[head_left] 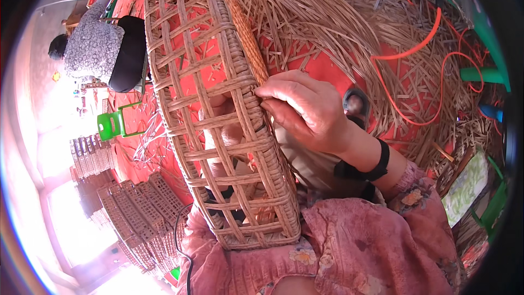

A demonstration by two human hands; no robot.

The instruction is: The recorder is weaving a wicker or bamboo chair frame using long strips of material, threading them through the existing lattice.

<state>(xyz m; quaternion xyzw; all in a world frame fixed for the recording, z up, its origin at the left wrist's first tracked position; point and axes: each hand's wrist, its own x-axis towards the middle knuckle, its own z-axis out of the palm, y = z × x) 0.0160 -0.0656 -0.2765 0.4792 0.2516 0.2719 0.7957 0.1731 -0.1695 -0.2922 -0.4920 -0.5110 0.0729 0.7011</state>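
A long woven basket (255, 180) of brown split cane, with an open lattice side and a tightly wrapped edge, stands slanting in front of me, its near end against my lap. My right hand (305, 106) is at the right edge of the basket, thumb and forefinger pinched together on the weave. What lies between those fingertips is hidden. Through the lattice my left hand (225, 135) shows on the inner or far side of the basket. Its fingers are mostly covered by the strips. An orange-brown braided band (244, 33) runs along the basket's far right edge.
Loose cane strips (349, 27) are heaped across the red floor covering (314, 68). An orange cord (409, 52) loops at the right. Stacked lattice panels (139, 207) and a green stool (109, 125) stand at the left. Another person (93, 41) sits at the far left.
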